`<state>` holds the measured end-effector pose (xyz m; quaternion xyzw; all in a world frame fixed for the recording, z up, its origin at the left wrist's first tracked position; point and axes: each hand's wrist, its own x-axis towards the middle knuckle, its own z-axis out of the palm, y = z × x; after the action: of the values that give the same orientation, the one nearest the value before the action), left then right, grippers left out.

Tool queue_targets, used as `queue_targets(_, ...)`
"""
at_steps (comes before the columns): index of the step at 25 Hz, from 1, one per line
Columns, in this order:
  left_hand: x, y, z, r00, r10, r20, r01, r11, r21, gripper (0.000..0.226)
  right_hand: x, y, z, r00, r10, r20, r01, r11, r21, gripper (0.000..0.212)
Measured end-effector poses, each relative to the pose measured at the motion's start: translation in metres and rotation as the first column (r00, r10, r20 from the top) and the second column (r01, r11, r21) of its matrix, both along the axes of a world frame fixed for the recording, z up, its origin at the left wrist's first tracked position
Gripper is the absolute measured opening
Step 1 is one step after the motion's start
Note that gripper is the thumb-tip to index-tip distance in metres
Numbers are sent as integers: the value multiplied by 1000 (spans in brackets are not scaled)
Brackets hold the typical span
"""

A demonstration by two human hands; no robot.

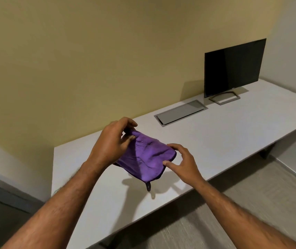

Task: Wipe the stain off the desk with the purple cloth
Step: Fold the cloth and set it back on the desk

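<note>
Purple cloth held above the white surface, pinched at its far corner by left hand fingers, right hand fingers spread, touching its near edge.

yellow wall seen behind white desk; dark monitor stood at back; grey floor below.

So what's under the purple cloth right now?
The purple cloth is held above the white desk; its shadow shows below. The desk patch directly behind it is hidden.
</note>
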<state>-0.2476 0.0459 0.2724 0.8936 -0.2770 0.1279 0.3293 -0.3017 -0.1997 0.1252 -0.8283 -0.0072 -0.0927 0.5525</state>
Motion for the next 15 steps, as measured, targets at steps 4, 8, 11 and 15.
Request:
queue_targets(4, 26, -12, -10, 999, 35, -21, -35, 999, 2, 30, 43, -18, 10, 988, 112, -110, -107, 993, 52, 63)
queue_targets(8, 64, -12, -24, 998, 30, -53, -31, 999, -22, 27, 87, -22, 1, 989, 124, -78, -127, 991, -34, 27)
queue_targets(11, 94, -6, -43, 994, 74, -81, -82, 991, -101, 29, 119, -30, -3, 987, 105, -120, -99, 994, 55, 17)
queue_targets(15, 147, -5, -83, 950, 99, -297, -213, 900, -380, 34, 171, -41, 1, 990, -32, -135, 65, 966, 250, 23)
